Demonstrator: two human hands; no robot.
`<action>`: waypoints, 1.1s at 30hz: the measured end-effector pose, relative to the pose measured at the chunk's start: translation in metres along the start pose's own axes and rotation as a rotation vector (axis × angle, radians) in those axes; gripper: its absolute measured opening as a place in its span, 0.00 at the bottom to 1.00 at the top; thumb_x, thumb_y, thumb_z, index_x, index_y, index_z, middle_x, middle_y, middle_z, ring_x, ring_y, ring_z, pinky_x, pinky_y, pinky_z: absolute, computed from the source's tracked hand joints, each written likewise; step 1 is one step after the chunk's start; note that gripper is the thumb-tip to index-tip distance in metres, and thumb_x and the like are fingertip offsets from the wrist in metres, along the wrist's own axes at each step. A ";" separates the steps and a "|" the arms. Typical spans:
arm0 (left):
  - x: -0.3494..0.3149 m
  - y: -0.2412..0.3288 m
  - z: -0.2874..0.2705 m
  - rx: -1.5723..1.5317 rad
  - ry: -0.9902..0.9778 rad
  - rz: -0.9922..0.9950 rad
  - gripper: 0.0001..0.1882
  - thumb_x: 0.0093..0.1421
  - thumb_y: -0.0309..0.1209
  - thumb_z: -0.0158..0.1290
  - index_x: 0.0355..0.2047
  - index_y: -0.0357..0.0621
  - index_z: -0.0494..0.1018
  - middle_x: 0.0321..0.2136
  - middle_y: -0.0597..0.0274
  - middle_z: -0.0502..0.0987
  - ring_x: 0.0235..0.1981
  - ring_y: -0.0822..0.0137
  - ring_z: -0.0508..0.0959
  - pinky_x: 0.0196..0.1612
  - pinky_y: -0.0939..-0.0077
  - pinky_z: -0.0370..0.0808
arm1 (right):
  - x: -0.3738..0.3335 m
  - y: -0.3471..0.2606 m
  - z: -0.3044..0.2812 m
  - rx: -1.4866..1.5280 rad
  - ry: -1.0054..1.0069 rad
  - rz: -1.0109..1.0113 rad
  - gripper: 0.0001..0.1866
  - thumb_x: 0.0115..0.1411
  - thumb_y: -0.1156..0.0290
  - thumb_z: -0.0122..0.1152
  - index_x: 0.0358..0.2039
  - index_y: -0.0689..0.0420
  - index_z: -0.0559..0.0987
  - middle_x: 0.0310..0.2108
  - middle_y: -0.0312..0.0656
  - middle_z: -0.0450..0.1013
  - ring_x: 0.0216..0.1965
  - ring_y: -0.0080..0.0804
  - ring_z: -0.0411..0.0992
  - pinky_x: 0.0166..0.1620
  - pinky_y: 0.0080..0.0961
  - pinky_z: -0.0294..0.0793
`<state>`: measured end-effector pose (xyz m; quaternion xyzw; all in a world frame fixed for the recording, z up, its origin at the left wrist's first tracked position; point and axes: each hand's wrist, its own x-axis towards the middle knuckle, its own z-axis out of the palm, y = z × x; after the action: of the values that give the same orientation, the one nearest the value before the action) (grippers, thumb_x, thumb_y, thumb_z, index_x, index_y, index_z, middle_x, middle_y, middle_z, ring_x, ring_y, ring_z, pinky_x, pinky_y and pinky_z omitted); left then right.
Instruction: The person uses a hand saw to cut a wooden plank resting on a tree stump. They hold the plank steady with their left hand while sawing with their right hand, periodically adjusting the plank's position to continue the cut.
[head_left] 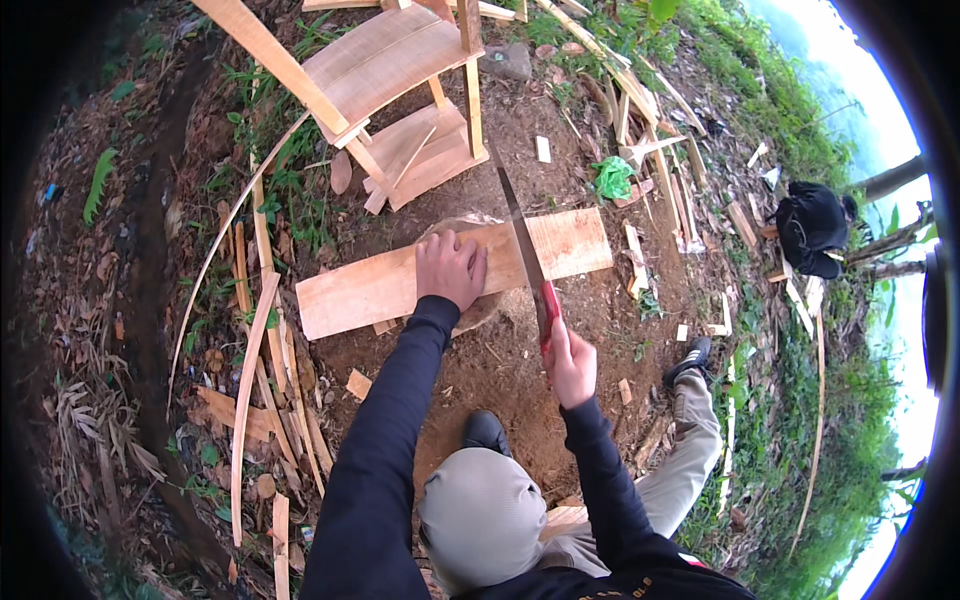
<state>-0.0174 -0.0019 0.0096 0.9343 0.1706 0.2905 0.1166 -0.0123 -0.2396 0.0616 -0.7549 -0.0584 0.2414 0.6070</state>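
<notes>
A pale wooden board (365,292) lies across a cut log (490,312) in front of me. My left hand (452,266) presses on the board left of its middle, with the fingertips reaching its far edge. In my right hand (571,366) is the red handle of a hand saw (523,235), with the fingers wrapped round it. The long, dark blade points away from me and crosses the board to the right of my left hand. Beyond the blade, the board's right end (572,243) sticks out past the log. Whether the teeth have cut into the wood is too small to tell.
A wooden frame with shelves (395,55) stands beyond the board. Long strips of wood (255,400) lie on the left, and more scraps (650,130) at the far right. A green plastic bag (613,178) rests on the soil. Another person (812,230) crouches at the right.
</notes>
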 end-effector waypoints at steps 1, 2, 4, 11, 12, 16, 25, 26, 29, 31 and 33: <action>0.000 -0.001 0.000 -0.002 0.004 0.001 0.14 0.62 0.40 0.54 0.23 0.47 0.71 0.27 0.56 0.68 0.34 0.52 0.70 0.37 0.56 0.63 | -0.014 0.007 -0.006 -0.050 0.007 -0.004 0.28 0.74 0.54 0.49 0.20 0.59 0.72 0.14 0.29 0.64 0.17 0.17 0.60 0.21 0.23 0.59; 0.000 -0.002 -0.002 0.002 0.015 0.007 0.14 0.62 0.40 0.54 0.23 0.47 0.71 0.27 0.56 0.68 0.34 0.52 0.70 0.37 0.56 0.63 | -0.036 0.018 -0.015 -0.096 0.014 -0.017 0.28 0.74 0.54 0.49 0.20 0.59 0.72 0.14 0.29 0.64 0.17 0.17 0.60 0.21 0.23 0.59; 0.001 -0.005 -0.005 0.019 0.020 0.013 0.14 0.62 0.40 0.54 0.23 0.46 0.72 0.27 0.55 0.68 0.34 0.51 0.70 0.37 0.55 0.63 | -0.083 0.023 -0.030 -0.022 0.016 0.104 0.26 0.73 0.55 0.50 0.21 0.60 0.74 0.14 0.29 0.62 0.17 0.16 0.60 0.21 0.22 0.59; 0.001 0.007 0.008 0.043 0.008 0.029 0.14 0.62 0.41 0.54 0.25 0.47 0.73 0.28 0.54 0.69 0.36 0.51 0.71 0.39 0.54 0.63 | -0.001 0.008 -0.004 -0.175 0.095 -0.091 0.27 0.72 0.56 0.52 0.20 0.64 0.72 0.12 0.40 0.61 0.15 0.24 0.59 0.21 0.33 0.59; 0.001 0.007 0.007 0.038 0.017 0.033 0.14 0.63 0.41 0.53 0.25 0.47 0.73 0.28 0.54 0.70 0.36 0.50 0.71 0.39 0.54 0.63 | -0.004 0.008 -0.007 -0.075 0.069 -0.043 0.27 0.72 0.56 0.52 0.21 0.64 0.73 0.12 0.40 0.62 0.16 0.23 0.61 0.22 0.31 0.62; 0.005 0.001 -0.003 0.084 -0.004 0.052 0.13 0.63 0.41 0.53 0.26 0.47 0.73 0.29 0.54 0.70 0.36 0.50 0.71 0.40 0.53 0.65 | -0.089 0.029 -0.033 -0.197 0.085 -0.017 0.25 0.71 0.57 0.53 0.23 0.64 0.76 0.12 0.39 0.64 0.17 0.21 0.64 0.23 0.28 0.65; 0.000 0.003 0.005 0.067 0.000 0.036 0.12 0.63 0.41 0.53 0.28 0.47 0.74 0.31 0.54 0.71 0.38 0.49 0.71 0.41 0.52 0.65 | -0.023 0.008 -0.012 -0.210 0.065 -0.127 0.26 0.71 0.56 0.53 0.23 0.65 0.76 0.14 0.52 0.64 0.15 0.35 0.63 0.24 0.38 0.64; 0.004 0.000 0.002 0.088 0.000 0.038 0.12 0.63 0.41 0.53 0.28 0.47 0.74 0.31 0.54 0.71 0.38 0.49 0.71 0.41 0.52 0.65 | -0.048 0.010 -0.017 -0.190 0.072 -0.153 0.25 0.71 0.57 0.53 0.24 0.64 0.77 0.13 0.49 0.65 0.15 0.32 0.65 0.24 0.36 0.66; 0.006 0.002 -0.001 0.123 0.000 0.053 0.12 0.63 0.41 0.53 0.28 0.47 0.74 0.30 0.54 0.71 0.38 0.50 0.71 0.41 0.52 0.65 | -0.095 0.018 -0.037 -0.217 0.046 0.038 0.22 0.70 0.59 0.55 0.25 0.64 0.78 0.15 0.46 0.67 0.17 0.28 0.68 0.25 0.32 0.68; 0.001 0.006 0.005 0.120 0.018 0.081 0.13 0.64 0.41 0.52 0.27 0.48 0.74 0.30 0.54 0.71 0.37 0.50 0.71 0.40 0.53 0.65 | -0.058 0.012 -0.025 -0.286 0.118 -0.214 0.21 0.70 0.60 0.55 0.26 0.65 0.78 0.15 0.52 0.66 0.15 0.30 0.67 0.23 0.35 0.66; 0.008 0.010 0.009 0.093 0.012 0.068 0.13 0.64 0.41 0.52 0.27 0.48 0.74 0.29 0.54 0.70 0.36 0.51 0.71 0.40 0.53 0.65 | -0.013 -0.011 -0.004 -0.229 0.102 -0.222 0.23 0.70 0.58 0.54 0.25 0.66 0.75 0.16 0.56 0.65 0.15 0.42 0.67 0.24 0.39 0.66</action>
<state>-0.0034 -0.0090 0.0101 0.9421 0.1530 0.2918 0.0620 -0.0200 -0.2458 0.0761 -0.8194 -0.1378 0.1258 0.5420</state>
